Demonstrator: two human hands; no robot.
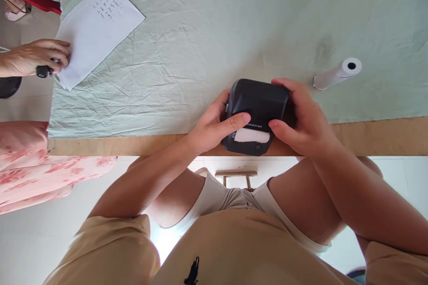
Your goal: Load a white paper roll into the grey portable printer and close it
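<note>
A black label printer (pixel 261 95) is held between my two hands at the table's near edge. A short strip of white paper (pixel 252 136) sticks out of the slot on its near side. My left hand (pixel 219 122) grips the printer's left side, its thumb lying across the top. On the opposite side my right hand (pixel 302 118) clasps it, thumb at the near right part and fingers round the far right corner. Both hands' other fingers are partly hidden by the printer. To the right, a roll of white paper (pixel 334 75) lies on the cloth.
A pale green cloth (pixel 200 31) covers the table, with a bare wooden edge (pixel 133 144) along the front. White sheets with handwriting (pixel 100 31) lie at the left, where another person's hand (pixel 40 58) rests holding a small black object.
</note>
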